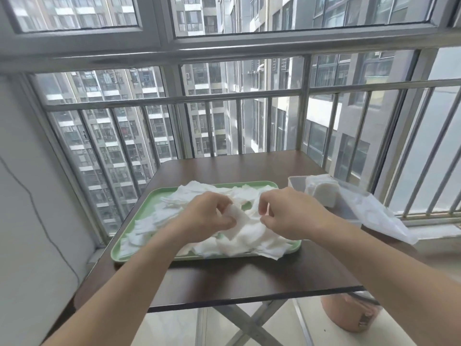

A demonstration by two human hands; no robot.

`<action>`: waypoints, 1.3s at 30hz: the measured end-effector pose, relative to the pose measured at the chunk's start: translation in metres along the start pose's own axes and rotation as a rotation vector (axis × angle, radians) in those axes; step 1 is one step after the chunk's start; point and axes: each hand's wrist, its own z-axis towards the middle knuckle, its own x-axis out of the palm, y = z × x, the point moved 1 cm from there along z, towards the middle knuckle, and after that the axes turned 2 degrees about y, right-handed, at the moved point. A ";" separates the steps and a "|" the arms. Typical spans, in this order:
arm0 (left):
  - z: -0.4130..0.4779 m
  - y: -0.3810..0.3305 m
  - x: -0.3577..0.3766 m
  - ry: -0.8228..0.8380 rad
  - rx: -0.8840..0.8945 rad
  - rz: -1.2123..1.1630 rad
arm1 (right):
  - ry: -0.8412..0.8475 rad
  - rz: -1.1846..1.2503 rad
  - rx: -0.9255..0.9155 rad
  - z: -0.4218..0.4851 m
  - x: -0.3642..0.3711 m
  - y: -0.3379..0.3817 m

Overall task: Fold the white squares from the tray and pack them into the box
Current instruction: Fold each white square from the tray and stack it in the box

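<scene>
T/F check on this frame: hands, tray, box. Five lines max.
1. The left hand and right hand both pinch a white square over the tray. True.
2. The tray is blue. False: it is green.
3. The box stands right of the tray. True.
4. The box is empty. False: folded squares already stand in it.
5. The tray lies on the floor. False: it lies on the dark table.
</scene>
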 end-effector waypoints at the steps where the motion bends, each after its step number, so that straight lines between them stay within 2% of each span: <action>1: -0.002 0.001 -0.004 -0.031 -0.004 -0.023 | 0.003 0.032 -0.035 0.000 0.000 0.001; 4: -0.007 0.007 -0.016 -0.114 -0.029 -0.170 | 0.108 0.088 -0.180 -0.001 -0.003 0.006; 7: -0.011 0.011 -0.022 -0.146 -0.060 -0.267 | 0.187 0.005 -0.223 -0.001 -0.004 0.009; 12: -0.010 0.013 -0.020 -0.164 -0.086 -0.325 | 0.171 -0.066 -0.237 0.005 0.002 0.008; 16: -0.007 0.015 -0.019 -0.176 -0.097 -0.351 | 0.075 0.009 -0.235 0.011 0.003 0.003; 19: -0.005 0.015 -0.018 -0.226 -0.134 -0.396 | -0.040 0.190 -0.213 0.018 -0.003 -0.002; 24: 0.001 0.012 -0.017 -0.350 -0.189 -0.479 | -0.173 0.626 -0.066 0.029 -0.015 -0.007; 29: 0.010 0.005 -0.012 -0.405 -0.168 -0.594 | -0.157 1.055 0.074 0.037 -0.016 -0.007; 33: 0.020 0.000 -0.003 -0.421 -0.167 -0.735 | -0.094 1.332 0.091 0.043 -0.012 0.001; 39: 0.021 -0.016 0.004 -0.315 -0.115 -0.985 | -0.022 1.523 0.053 0.047 -0.006 0.010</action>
